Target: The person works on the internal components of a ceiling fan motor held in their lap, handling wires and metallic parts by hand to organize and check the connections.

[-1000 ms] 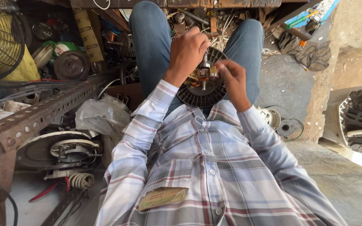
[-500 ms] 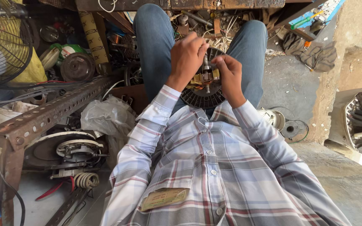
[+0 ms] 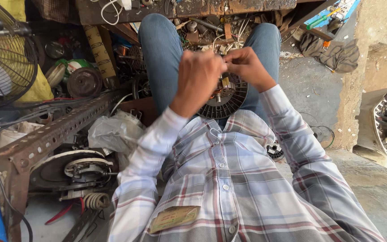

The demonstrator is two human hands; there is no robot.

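Plaid cloth fills the lower view, a checked shirt [image 3: 229, 192] with a card tucked in its pocket. Blue jeans [image 3: 162, 58] are seen beyond it, knees apart. At far left a wire-guarded fan [image 3: 5, 54] is seen, with a rusty perforated angle bar [image 3: 54, 134] slanting below it. A round ribbed motor part [image 3: 227, 101] with copper windings is rested on the lap between the thighs. Just above it the left hand [image 3: 198, 78] and right hand [image 3: 247, 67] are brought together, fingertips pinched on something too small to be identified.
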